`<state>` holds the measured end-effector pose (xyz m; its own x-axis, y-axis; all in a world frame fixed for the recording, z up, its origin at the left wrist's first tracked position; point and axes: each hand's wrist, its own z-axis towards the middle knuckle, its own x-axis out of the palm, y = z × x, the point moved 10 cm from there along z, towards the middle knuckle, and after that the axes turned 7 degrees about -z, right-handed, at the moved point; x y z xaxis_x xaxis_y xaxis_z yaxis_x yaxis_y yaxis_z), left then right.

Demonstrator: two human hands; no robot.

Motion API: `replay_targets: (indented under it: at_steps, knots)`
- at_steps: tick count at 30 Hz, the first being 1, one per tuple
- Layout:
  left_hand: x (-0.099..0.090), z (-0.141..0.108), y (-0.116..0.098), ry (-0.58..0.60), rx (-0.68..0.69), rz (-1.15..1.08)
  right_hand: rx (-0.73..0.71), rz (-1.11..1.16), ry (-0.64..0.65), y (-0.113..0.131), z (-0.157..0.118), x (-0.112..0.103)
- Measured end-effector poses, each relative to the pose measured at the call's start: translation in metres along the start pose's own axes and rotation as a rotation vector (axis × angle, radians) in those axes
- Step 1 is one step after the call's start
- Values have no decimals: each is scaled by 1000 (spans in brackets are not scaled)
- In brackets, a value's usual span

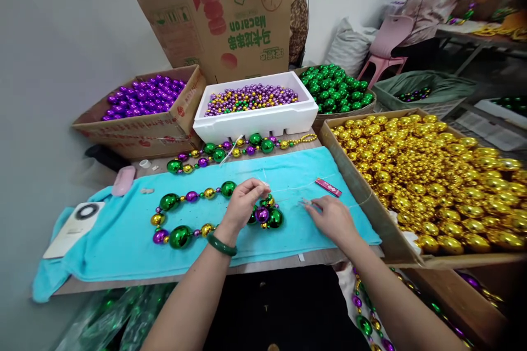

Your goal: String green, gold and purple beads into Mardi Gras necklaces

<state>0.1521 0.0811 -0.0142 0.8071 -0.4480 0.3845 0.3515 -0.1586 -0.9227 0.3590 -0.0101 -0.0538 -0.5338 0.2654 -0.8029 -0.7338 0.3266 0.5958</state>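
Note:
A string of green, purple and gold beads [180, 237] lies in a loop on the turquoise towel [123, 255]. Over its right end, my left hand [246, 200], with a green bangle [222, 244] on the wrist, pinches a thin white thread. My right hand [331, 218] is closed at the fingertips on something small and thin, perhaps a tool tip, too small to make out. Fine thread runs across the towel between and beyond my hands. A small dark red packet [328, 187] lies just above my right hand.
Behind the towel lies another bead strand [214, 152]. Boxes hold purple beads [144, 97], small mixed beads [251, 100], green beads [335, 88] and gold beads [436, 175]. At the left are a pink case [123, 181] and a white device [74, 230]. A person [432, 5] sits at the back right.

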Motion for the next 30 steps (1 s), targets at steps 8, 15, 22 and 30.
replay_targets:
  at_steps: [8,15,22,30]
  knots:
    - [13,-7,-2,59,-86,-161,-433,554,173,118,3,13]
    - [4,-7,-12,2,-76,-147,-405,607,340,138,27,38]
    - [-4,-15,-17,-76,-80,-51,-295,314,-228,77,60,-80]
    - [-5,-19,-17,-123,-72,-82,-62,-265,-861,8,40,-252]
